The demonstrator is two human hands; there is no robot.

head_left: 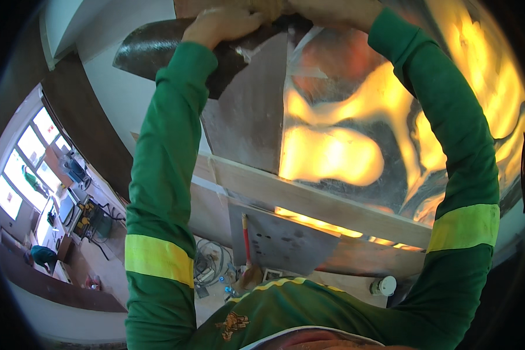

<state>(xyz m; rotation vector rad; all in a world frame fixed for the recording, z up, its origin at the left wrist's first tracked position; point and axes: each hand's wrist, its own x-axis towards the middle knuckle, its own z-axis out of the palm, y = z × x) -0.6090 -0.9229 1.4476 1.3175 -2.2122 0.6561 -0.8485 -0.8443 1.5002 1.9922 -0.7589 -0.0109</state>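
Note:
Both my arms reach up to the top of the view. My left hand (224, 26) is on a dark, glossy curved sheet (146, 49), its fingers curled around something unclear near the top edge. My right hand (332, 11) is raised at the top edge beside it, fingers mostly hidden. Below the dark sheet is a dull brown-grey strip (245, 116), bordered on the right by a shiny, rippled metallic sheet (338, 151) reflecting yellow light. A pale wooden batten (309, 198) runs across underneath.
Lower down are a grey board (286, 248), a red-handled brush (245, 239), coiled cables (210, 259) and a white container (382, 285). At left, a window (9, 195) backs two people in green (42, 256), (30, 179) near cluttered tools (90, 216).

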